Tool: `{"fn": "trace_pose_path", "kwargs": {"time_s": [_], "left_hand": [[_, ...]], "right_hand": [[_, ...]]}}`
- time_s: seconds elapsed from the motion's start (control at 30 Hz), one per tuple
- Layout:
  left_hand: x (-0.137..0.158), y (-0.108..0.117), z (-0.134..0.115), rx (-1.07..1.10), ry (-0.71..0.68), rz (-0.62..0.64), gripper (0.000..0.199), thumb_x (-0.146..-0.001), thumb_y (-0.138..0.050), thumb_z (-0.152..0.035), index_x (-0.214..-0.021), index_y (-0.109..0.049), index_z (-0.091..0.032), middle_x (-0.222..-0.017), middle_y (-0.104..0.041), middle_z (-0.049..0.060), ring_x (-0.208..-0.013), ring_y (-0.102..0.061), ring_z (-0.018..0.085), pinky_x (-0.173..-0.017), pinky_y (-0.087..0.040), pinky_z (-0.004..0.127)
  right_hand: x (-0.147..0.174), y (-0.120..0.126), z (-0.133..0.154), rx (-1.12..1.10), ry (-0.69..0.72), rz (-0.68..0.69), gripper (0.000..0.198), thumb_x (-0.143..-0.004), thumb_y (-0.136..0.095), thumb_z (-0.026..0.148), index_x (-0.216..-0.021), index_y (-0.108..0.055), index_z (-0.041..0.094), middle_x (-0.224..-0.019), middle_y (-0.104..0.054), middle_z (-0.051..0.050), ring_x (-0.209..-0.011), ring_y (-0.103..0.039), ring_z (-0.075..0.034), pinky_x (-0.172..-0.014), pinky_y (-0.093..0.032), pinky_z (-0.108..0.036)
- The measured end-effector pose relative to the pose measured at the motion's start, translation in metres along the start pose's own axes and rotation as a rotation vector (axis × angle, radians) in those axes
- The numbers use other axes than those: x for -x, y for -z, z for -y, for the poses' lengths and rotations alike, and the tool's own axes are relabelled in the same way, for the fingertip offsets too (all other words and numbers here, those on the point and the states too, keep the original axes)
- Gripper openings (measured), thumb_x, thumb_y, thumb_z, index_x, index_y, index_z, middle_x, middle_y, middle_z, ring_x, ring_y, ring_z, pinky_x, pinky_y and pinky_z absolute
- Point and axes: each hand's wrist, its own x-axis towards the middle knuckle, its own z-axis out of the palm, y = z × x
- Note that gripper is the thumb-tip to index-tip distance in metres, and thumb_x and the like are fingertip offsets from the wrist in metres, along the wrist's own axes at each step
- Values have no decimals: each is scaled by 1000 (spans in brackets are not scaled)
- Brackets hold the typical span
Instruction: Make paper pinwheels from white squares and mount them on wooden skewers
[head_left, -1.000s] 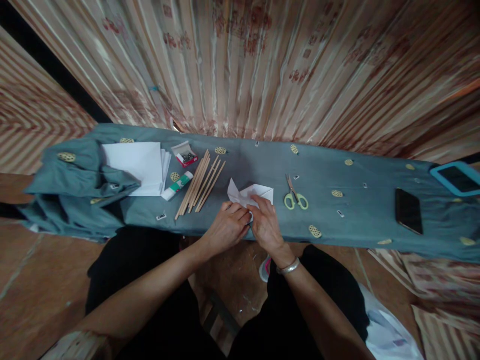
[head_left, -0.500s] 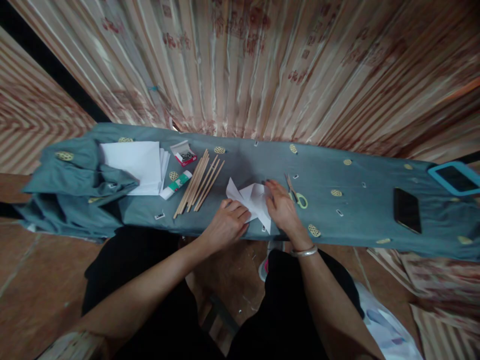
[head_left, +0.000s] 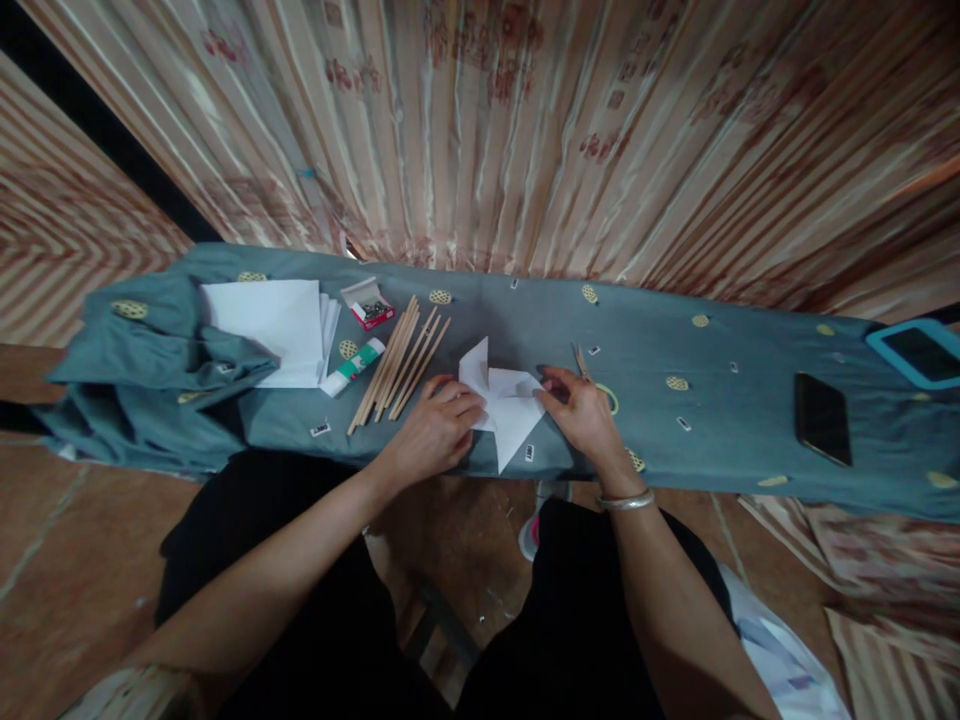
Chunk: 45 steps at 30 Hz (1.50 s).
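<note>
Long, narrow table (head_left: 750, 420) covered in grey-green cloth (head_left: 487, 300) with yellow oval motifs, bunched at the left end. Left to centre: stack of white sheets (head_left: 274, 335), partly under a cloth fold; open red-and-white box (head_left: 369, 308); green-and-white tube (head_left: 352, 367); group of wooden sticks (head_left: 390, 370); folded white paper (head_left: 514, 415). Towards right: scissors (head_left: 582, 364), green-handled, partly hidden; dark phone (head_left: 823, 420); blue-framed device (head_left: 926, 355), dark-faced.

Black trousers (head_left: 266, 570), plain rounded silver bangle (head_left: 626, 502) on the right, pale left sleeve (head_left: 135, 694).

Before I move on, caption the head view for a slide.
Left hand covers one edge of folded white paper; right hand pinches another, with wooden sticks and scissors alongside.
</note>
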Motion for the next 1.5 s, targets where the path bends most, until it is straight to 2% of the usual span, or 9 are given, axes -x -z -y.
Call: {"fn": "trace_pose_path", "kwargs": {"time_s": [0.37, 0.53, 0.73, 0.93, 1.13, 1.23, 1.33, 1.4, 1.5], "left_hand": [[6, 7, 14, -23, 32, -12, 31, -84, -55, -14, -112, -67, -17, -131, -62, 13, -128, -48, 31, -112, -29, 64], [12, 10, 5, 4, 17, -60, 36, -83, -52, -11, -117, -64, -17, -141, -53, 15, -135, -41, 31, -114, -26, 62], [19, -3, -20, 85, -83, -28, 26, -89, -61, -36, -107, -64, -17, -121, -64, 11, -122, -50, 27, -110, -33, 48], [18, -11, -27, 13, -84, 53, 14, -92, -57, -26, -102, -63, -19, -103, -68, 6, -104, -56, 23, -95, -36, 41], [21, -7, -26, -9, -84, 17, 19, -97, -49, -23, -96, -67, -19, -93, -70, 6, -95, -57, 20, -89, -37, 38], [24, -7, -23, 17, -68, -11, 17, -95, -51, -21, -94, -69, -20, -93, -72, 5, -95, -58, 20, -91, -37, 39], [26, -7, -19, 35, -67, -70, 15, -94, -54, -20, -94, -69, -19, -93, -73, 5, -95, -59, 20, -93, -38, 39], [28, -7, -18, 44, -75, -107, 14, -93, -55, -19, -95, -69, -18, -94, -74, 4, -95, -59, 20, -93, -38, 39], [29, -7, -17, 55, -87, -137, 14, -92, -55, -17, -95, -69, -18, -94, -75, 3, -94, -60, 19, -95, -39, 39]], "right_hand": [[15, -6, -11, -297, -175, 146, 29, -74, -65, 29, -98, -71, 17, -72, -75, -3, -64, -69, -18, -63, -54, -28], [26, -3, -8, -184, -163, 158, 24, -76, -63, 30, -95, -71, 19, -70, -75, -1, -61, -68, -17, -59, -51, -27], [38, 6, 8, 89, -65, 119, 19, -84, -59, 32, -91, -71, 21, -71, -75, -4, -65, -69, -20, -62, -48, -29], [42, 12, 13, 180, -18, 116, 16, -86, -59, 32, -88, -71, 20, -73, -75, -5, -69, -71, -23, -65, -50, -32], [42, 23, 4, 56, 178, -33, 21, -89, -53, 26, -96, -72, 20, -104, -73, -10, -100, -67, -25, -95, -50, -42], [45, 25, 3, -16, 257, 71, 27, -86, -53, 18, -105, -71, 24, -129, -63, -9, -120, -59, -26, -103, -47, -48], [50, 23, 7, -15, 293, 174, 38, -81, -55, 12, -113, -70, 27, -153, -41, -6, -140, -41, -29, -112, -37, -54], [53, 22, 11, -29, 293, 232, 39, -81, -57, 12, -114, -70, 27, -158, -33, -5, -145, -32, -30, -116, -31, -55], [53, 22, 13, -81, 273, 302, 30, -83, -59, 16, -108, -73, 27, -158, -33, -5, -147, -29, -30, -117, -29, -54]]}}
